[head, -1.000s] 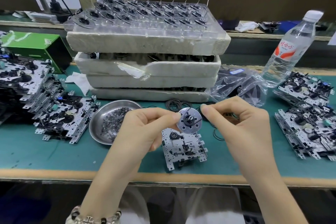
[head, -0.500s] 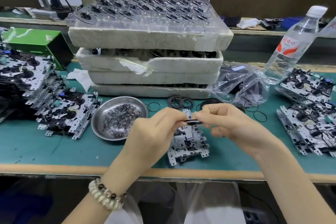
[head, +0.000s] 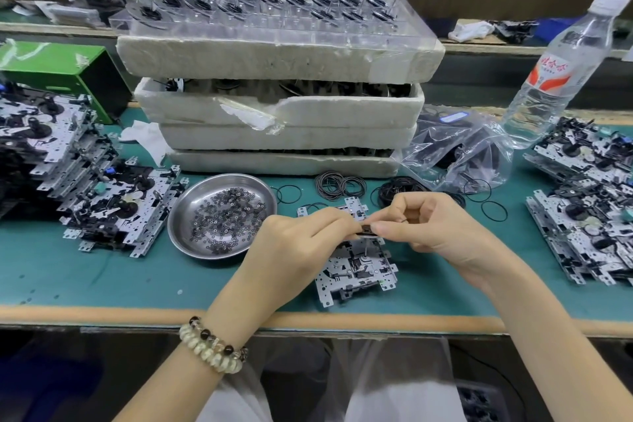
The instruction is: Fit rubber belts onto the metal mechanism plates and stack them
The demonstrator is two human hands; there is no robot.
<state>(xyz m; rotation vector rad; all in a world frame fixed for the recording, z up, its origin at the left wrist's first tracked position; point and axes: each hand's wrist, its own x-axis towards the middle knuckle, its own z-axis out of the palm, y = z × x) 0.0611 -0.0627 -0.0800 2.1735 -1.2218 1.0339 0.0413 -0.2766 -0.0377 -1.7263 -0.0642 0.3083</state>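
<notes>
— Desk (head: 102, 277) status?
— Stacks (head: 68, 161) sit at nine and three o'clock. My left hand (head: 294, 243) and right hand (head: 428, 226) pinch a disc (head: 368, 231) over the centre plate (head: 356, 271); belts (head: 339, 183) at twelve, unfitted, I judge.

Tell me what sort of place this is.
Probably a factory assembly bench: stacked metal mechanism plates, foam trays of spindle parts, and loose rubber belts beside a steel dish.

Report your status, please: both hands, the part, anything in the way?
Left hand and right hand both pinch the metal disc, edge-on. Mechanism plate lies directly below. Nothing seen between them.
</notes>
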